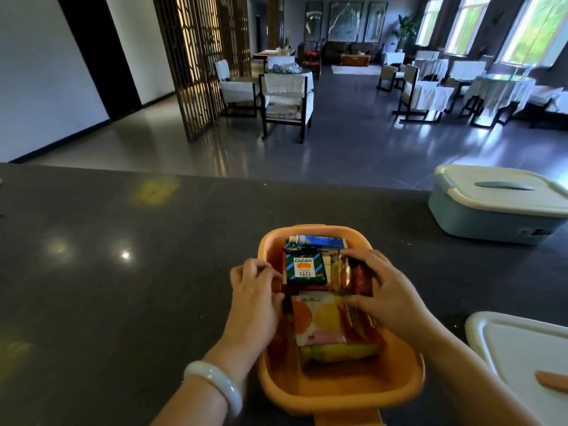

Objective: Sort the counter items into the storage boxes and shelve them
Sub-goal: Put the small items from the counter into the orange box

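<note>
- Here, orange box (pixel 338 385) sits open on dark counter (pixel 123 256), at the near edge, directly in front of the person.
- Inside the box: green "Golden" packet (pixel 305 269) upright near the far half, a blue-and-white tube (pixel 319 240) lying across the far end, a pastel pouch (pixel 319 321) with orange, yellow and pink blobs in the middle, a yellow-green pack (pixel 338 353) under it, red wrapper (pixel 364 279) on the right side.
- Right hand (pixel 387 290) is over the box's right half, fingers and thumb curled round a small clear jar (pixel 342 276), clamped on it; jar sits just right of the Golden packet, against the red wrapper.
- Can't tell whether the jar rests on the contents or is held just above them.
- Left hand (pixel 255 290) is at the box's left rim, fingers curled in, fingertips at the rim beside the Golden packet; looks to pinch the rim or something dark red there, can't tell which.
- Pale bangle (pixel 215 384) on the left wrist.
- White lid (pixel 522 348) lies flat on the counter just right of the box, an orange handle on it at frame edge.
- Blue box (pixel 491 216) with a white lid on, well apart at the counter's far right.
- Beyond the counter: dining room with white-covered chairs (pixel 287 99), wooden lattice screen (pixel 196 56), windows at far right.
</note>
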Tool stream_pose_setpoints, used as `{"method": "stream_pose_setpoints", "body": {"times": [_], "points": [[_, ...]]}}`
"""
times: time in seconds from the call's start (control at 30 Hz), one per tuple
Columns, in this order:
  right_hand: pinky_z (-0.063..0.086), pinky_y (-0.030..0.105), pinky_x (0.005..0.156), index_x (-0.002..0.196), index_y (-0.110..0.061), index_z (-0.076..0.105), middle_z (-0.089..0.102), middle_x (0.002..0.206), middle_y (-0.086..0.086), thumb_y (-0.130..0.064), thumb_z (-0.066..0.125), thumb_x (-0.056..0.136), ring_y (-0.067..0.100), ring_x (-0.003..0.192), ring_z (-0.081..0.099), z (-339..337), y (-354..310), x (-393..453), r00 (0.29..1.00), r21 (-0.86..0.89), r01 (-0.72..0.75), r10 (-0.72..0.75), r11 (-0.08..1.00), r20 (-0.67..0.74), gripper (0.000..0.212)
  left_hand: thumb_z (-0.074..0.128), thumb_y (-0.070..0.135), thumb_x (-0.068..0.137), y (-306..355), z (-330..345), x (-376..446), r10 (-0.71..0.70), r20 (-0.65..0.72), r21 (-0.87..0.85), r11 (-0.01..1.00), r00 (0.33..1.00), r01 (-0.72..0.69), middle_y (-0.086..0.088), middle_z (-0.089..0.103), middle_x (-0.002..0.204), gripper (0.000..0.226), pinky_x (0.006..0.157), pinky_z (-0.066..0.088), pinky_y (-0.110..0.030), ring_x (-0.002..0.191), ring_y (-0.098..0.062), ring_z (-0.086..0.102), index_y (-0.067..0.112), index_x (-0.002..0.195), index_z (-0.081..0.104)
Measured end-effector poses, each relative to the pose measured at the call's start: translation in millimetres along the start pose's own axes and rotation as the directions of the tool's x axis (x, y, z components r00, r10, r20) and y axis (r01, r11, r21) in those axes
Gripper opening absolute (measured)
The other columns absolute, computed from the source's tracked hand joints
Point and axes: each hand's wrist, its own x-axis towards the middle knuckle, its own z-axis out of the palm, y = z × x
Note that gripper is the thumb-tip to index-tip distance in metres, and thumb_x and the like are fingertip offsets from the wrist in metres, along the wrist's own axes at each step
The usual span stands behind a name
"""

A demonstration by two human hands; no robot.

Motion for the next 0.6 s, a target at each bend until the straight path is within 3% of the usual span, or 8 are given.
{"method": "stream_pose_setpoints", "body": {"times": [0.07, 0.13, 0.23, 0.43, 0.6], "points": [[0.048, 0.030, 0.099, 0.128, -0.054, 0.039, 0.040, 0.130, -0.030, -0.027, 0.077, 0.076, -0.003, 0.122, 0.044, 6.3, -5.6, 2.7, 0.979, -0.070, 0.036, -0.022, 0.997, 0.202, 0.070, 0.063, 0.019, 0.089, -2.9, 1.0, -0.8, 0.005, -0.003, -0.032, 0.999, 1.000, -0.005, 0.014, 0.030, 0.126, 0.031, 0.097, 0.032, -0.020, 0.111, 0.002, 0.019, 0.028, 0.118, 0.056], [0.035, 0.028, 0.108, 0.133, -0.052, 0.037, 0.035, 0.133, -0.032, -0.038, 0.077, 0.074, -0.007, 0.127, 0.031, 15.6, -8.1, 6.1, 0.959, -0.176, 0.077, -0.024, 0.981, 0.284, 0.072, 0.063, 0.018, 0.089, -4.2, 1.3, -0.7, 0.012, 0.002, -0.041, 0.999, 1.000, -0.012, 0.013, 0.030, 0.127, 0.031, 0.097, 0.031, -0.019, 0.112, 0.003, 0.018, 0.028, 0.118, 0.055], [0.025, 0.030, 0.110, 0.135, -0.049, 0.036, 0.027, 0.127, -0.033, -0.046, 0.075, 0.074, -0.006, 0.125, 0.017, 25.9, -8.2, 9.8, 0.966, -0.280, 0.068, 0.008, 0.958, 0.260, 0.073, 0.063, 0.018, 0.089, -4.9, 2.1, -0.9, 0.002, -0.002, -0.065, 0.998, 1.000, -0.002, 0.013, 0.030, 0.129, 0.032, 0.096, 0.027, -0.015, 0.115, 0.001, 0.018, 0.028, 0.119, 0.055], [0.029, 0.037, 0.113, 0.139, -0.042, 0.036, 0.031, 0.135, -0.018, -0.043, 0.074, 0.076, 0.007, 0.131, 0.020, 34.9, -6.4, 10.8, 0.962, -0.388, 0.030, 0.078, 0.921, 0.261, 0.074, 0.066, 0.019, 0.087, -6.0, 5.2, -1.7, -0.004, -0.008, -0.053, 0.999, 1.000, 0.004, 0.015, 0.029, 0.128, 0.032, 0.085, 0.026, -0.006, 0.117, 0.002, 0.017, 0.030, 0.115, 0.056], [0.029, 0.035, 0.112, 0.139, -0.037, 0.038, 0.034, 0.138, -0.017, -0.042, 0.075, 0.076, 0.007, 0.132, 0.024, 34.6, -4.7, 10.3, 0.963, -0.377, 0.018, 0.085, 0.926, 0.257, 0.073, 0.067, 0.019, 0.087, -6.6, 5.9, -1.3, -0.006, -0.002, -0.059, 0.998, 1.000, 0.006, 0.015, 0.029, 0.129, 0.032, 0.079, 0.026, -0.002, 0.117, 0.003, 0.015, 0.030, 0.114, 0.056]]}}
